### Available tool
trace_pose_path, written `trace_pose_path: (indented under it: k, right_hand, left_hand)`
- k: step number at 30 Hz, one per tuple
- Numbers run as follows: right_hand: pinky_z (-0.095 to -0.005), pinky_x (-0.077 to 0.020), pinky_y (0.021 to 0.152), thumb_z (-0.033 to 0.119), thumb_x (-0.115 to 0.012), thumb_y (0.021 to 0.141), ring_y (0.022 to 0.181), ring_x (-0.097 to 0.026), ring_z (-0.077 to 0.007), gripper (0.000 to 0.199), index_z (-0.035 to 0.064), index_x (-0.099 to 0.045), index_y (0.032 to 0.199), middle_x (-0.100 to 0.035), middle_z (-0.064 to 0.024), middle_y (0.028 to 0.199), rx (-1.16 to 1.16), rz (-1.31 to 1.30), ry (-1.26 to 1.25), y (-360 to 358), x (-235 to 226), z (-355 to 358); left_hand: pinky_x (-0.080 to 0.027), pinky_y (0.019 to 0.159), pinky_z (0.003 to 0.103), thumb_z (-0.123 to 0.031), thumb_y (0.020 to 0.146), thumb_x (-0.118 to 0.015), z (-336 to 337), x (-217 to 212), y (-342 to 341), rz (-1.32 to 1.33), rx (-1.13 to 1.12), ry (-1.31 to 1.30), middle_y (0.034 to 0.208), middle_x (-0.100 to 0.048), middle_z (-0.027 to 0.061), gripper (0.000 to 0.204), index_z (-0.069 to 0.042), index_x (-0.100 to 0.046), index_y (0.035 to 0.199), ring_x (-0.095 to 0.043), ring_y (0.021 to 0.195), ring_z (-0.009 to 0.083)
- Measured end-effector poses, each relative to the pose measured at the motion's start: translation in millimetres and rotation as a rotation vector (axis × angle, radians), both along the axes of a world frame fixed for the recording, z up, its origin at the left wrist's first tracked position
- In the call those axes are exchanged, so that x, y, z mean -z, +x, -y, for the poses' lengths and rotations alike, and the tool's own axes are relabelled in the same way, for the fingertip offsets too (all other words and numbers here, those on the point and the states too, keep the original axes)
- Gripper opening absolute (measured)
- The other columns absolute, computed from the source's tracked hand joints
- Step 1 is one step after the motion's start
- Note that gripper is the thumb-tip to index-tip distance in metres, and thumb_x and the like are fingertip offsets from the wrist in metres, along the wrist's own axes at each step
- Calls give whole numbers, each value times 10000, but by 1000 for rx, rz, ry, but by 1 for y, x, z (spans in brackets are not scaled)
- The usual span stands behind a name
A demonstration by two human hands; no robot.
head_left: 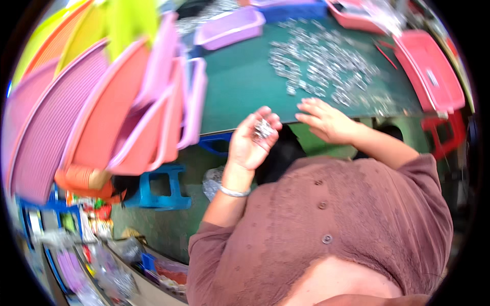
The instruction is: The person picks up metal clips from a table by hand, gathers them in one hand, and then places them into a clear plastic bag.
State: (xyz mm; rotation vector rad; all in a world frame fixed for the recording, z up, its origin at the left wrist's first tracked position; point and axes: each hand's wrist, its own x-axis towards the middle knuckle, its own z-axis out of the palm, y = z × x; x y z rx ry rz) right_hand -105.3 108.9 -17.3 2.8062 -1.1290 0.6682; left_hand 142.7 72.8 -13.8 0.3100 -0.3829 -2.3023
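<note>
My left hand (247,144), palm up with fingers curled, cups a small heap of shiny silvery metal pieces (264,129) just in front of the table edge. Their exact kind is too small and blurred to tell. At the table's near edge, my right hand (324,120) has its fingers stretched out and apart, with nothing seen in it. Beyond the right hand, many similar silvery metal pieces (321,61) lie loosely spread over the green table top (232,86).
Tall stacks of pink, orange and yellow plastic baskets (92,117) rise at my left. A purple tray (230,28) stands on the table's far side, and a pink tray (429,71) at its right end. A blue stool (163,188) and a red stool (443,133) flank me.
</note>
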Motion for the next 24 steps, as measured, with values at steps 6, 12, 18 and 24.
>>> trace_pose_path:
  k: [6,12,18,24]
  right_hand:
    - [-367,-406,869,63,-575,745,1038,-480,-304,315,41,-528,1056,-500,-138,1114,219,454,144,-70,1,-19]
    - [-354,-441,815,70,-575,757,954,-536,-287,240,42,-565,996,-562,-117,1011,321,614,102,-104,1,-23]
    - [-352,-447,787,51,-586,742,923,-544,-281,231,31,-564,972,-565,-119,983,311,655,110,-122,7,-13]
    - [-350,-446,772,49,-593,736,901,-549,-283,215,34,-572,950,-573,-113,957,318,670,103,-129,9,0]
  left_hand:
    - [-342,981,447,-169,856,-455,13,-19,-83,-126,112,28,1211,-414,260,442,62,-352,1218,-368,1171,385]
    - [-337,987,456,-49,825,-427,28,-20,-136,-35,144,-38,1221,-411,243,433,35,-333,1239,-386,1164,378]
    - [-375,957,448,-107,877,-411,49,-17,-158,-31,182,72,1207,-435,229,385,22,-347,1235,-431,1133,350]
    - [-418,908,448,-230,912,-384,64,-11,-162,-85,238,98,1172,-484,196,380,15,-399,1202,-471,1096,331]
